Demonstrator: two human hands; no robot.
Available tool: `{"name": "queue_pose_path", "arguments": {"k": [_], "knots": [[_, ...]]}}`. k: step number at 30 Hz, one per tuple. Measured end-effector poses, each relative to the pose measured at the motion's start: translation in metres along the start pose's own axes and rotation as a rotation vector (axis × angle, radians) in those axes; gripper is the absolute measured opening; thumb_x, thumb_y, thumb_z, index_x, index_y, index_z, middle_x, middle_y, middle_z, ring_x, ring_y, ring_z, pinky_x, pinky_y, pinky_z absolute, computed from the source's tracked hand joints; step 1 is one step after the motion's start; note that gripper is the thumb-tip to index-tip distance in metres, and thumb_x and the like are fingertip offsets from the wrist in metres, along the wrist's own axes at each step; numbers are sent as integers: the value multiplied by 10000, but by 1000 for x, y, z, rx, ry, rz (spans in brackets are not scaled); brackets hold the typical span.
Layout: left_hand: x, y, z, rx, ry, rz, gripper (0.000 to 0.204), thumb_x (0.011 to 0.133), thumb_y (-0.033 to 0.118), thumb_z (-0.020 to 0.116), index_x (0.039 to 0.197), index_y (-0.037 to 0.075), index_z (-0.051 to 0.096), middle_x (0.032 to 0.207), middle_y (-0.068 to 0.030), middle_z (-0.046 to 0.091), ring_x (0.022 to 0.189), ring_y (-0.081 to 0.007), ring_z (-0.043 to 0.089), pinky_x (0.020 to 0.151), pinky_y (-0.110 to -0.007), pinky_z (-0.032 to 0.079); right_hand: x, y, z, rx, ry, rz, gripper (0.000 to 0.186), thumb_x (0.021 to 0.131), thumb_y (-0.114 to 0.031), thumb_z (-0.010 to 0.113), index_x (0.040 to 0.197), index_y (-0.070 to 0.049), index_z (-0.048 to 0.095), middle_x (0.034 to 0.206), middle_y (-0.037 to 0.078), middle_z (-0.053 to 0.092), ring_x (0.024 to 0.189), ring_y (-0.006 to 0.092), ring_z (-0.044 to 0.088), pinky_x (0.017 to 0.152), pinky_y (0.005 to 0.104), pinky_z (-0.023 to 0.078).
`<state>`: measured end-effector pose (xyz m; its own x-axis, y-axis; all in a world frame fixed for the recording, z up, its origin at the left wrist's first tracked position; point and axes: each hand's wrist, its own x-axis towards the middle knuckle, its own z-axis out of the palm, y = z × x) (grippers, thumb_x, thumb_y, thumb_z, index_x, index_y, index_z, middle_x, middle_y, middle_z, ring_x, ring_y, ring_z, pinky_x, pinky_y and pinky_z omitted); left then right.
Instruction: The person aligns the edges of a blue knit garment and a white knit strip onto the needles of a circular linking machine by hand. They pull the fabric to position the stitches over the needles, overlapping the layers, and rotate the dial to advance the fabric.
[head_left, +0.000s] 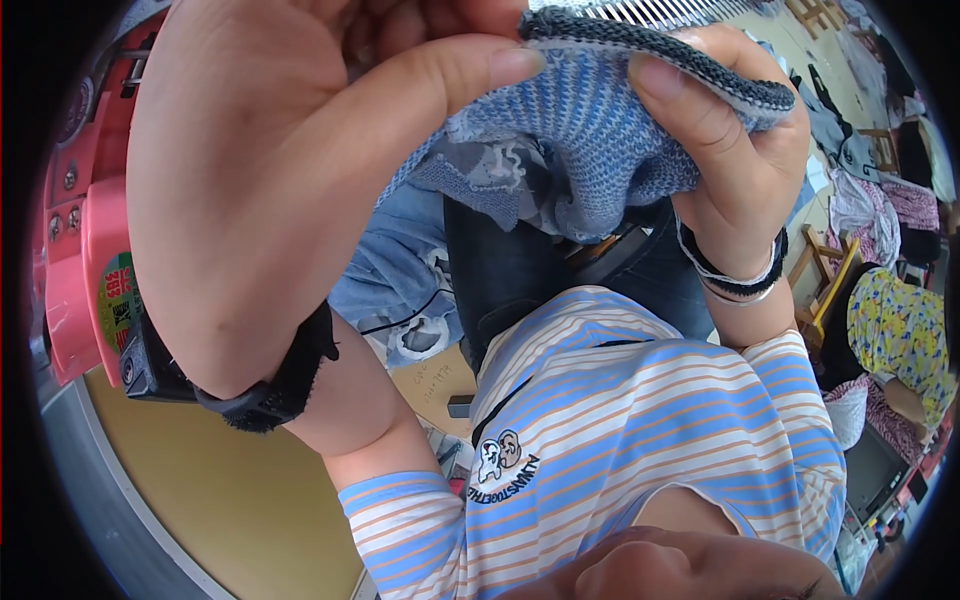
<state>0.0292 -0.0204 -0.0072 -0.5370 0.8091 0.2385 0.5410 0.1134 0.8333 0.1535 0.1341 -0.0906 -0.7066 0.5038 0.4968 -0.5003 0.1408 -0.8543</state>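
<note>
A blue-and-pale knitted piece [580, 130] is stretched between my two hands near the top of the picture. Along its upper side runs a thick dark grey knitted edge [690, 62]. My left hand [400, 85] pinches the left end of that edge, its thumb lying against the knit and its fingertips partly cut off by the frame. Farther right, my right hand [735, 130] is closed on the same piece, thumb in front and fingers behind. Just beyond the dark edge is a row of thin metal needles [655, 12]; whether the knit hangs on them I cannot tell.
A pink machine body [95, 240] stands at the left, close to my left forearm. Blue cloth [400, 270] lies below my hands, near my lap. At the right are wooden stools [825, 280], piles of garments [865, 215] and another person in yellow patterned clothing [900, 330].
</note>
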Motion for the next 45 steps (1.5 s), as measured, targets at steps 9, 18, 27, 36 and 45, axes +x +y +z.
{"name": "queue_pose_path", "arguments": {"k": [9,18,27,36,45], "knots": [[8,-2,3,-5,12,11,145,813,-11,632,941,-42,573,841,-58,581,732,-84,530,665,-196,432,5,-20,5,14,80,317,105,768,-16,695,795,3,596,682,36,615,574,67,532,528,189,409],[10,3,9,-15,31,29,160,809,-13,636,954,-44,578,859,-61,590,751,-88,539,683,-199,440,-6,-7,-11,-161,130,15,215,729,-24,709,923,12,625,816,37,626,741,99,571,675,220,440],[14,5,15,-24,43,49,175,804,-15,640,967,-46,583,877,-63,598,770,-93,549,700,-202,448,8,-14,-3,-194,240,-4,177,729,-15,732,819,-4,580,733,58,619,597,67,548,545,193,421],[13,5,19,-27,83,57,191,800,-17,644,980,-48,588,895,-66,606,789,-97,558,717,-206,456,9,-19,-15,-233,49,6,224,686,-3,761,810,-15,575,758,84,624,627,87,576,562,223,453],[6,3,17,-21,132,44,207,796,-18,648,993,-50,592,912,-68,615,808,-102,567,735,-209,465,17,-21,-16,-394,-94,-134,238,679,-23,770,831,-9,588,761,86,621,645,114,581,606,239,463]]}}
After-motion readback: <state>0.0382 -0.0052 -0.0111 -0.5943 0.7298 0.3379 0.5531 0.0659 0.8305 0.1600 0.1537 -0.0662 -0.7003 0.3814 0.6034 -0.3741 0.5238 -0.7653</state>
